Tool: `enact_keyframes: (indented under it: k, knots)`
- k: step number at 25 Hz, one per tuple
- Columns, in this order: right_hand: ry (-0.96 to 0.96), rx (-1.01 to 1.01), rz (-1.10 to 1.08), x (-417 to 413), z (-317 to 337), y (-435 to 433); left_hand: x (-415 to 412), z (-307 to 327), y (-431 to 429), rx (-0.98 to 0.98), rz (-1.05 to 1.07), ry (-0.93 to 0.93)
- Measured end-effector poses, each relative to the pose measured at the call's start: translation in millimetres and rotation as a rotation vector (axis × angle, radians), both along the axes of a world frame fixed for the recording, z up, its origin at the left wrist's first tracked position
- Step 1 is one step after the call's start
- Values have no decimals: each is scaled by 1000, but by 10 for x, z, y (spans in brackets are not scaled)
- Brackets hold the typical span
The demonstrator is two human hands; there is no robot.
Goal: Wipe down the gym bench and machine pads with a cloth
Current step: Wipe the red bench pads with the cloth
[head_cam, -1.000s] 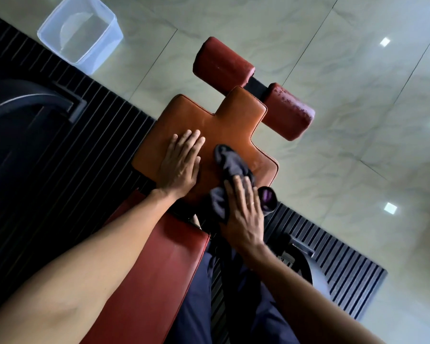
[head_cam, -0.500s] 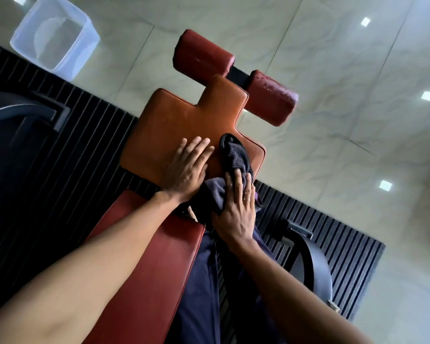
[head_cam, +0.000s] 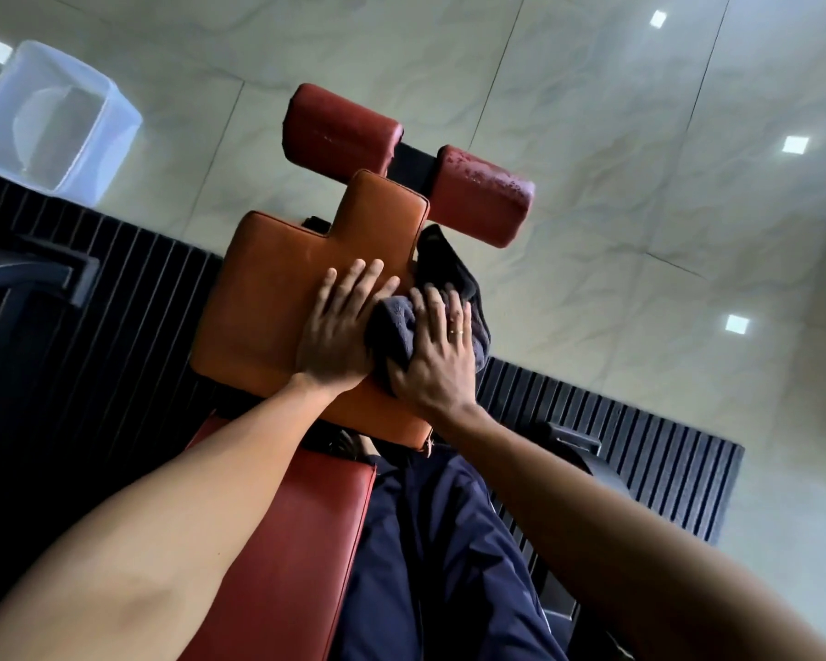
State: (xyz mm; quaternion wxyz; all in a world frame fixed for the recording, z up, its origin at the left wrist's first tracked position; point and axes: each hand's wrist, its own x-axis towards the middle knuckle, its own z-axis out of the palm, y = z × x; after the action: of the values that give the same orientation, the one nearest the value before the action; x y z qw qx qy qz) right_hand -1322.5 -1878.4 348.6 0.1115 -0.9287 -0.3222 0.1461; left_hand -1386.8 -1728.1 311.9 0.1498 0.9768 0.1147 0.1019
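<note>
The orange pad [head_cam: 268, 302] of the bench is in the middle of the frame, and both hands lie on its lower right part. The left hand [head_cam: 339, 331] rests flat on the pad and holds nothing. Its fingers [head_cam: 356, 288] are straight and a little apart. Just beside it, the right hand [head_cam: 442, 360] presses on the dark grey cloth [head_cam: 392, 326], with the fingers stretched over the cloth and slightly spread, not closed around it. The cloth lies under this palm and these fingers. It shows between the two hands, and one dark end reaches past the fingertips, over the right edge of the pad, near the red rollers [head_cam: 478, 198]. A clear plastic tub [head_cam: 53, 121] stands on the floor in the upper left.
</note>
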Motion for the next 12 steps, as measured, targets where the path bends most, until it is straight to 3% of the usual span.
enact_keyframes:
  k: [2, 4, 7, 12]
  knots:
    - [11, 4, 93, 198, -19, 44, -29, 8, -12, -20, -7, 22]
    - [42, -21, 42, 563, -24, 187, -16, 21, -13, -32, -7, 32]
    - [162, 29, -279, 689, -25, 200, -10, 10, 4, -45, -5, 35]
    - [223, 219, -599, -75, -95, 6, -4, 6, 5, -41, -17, 25]
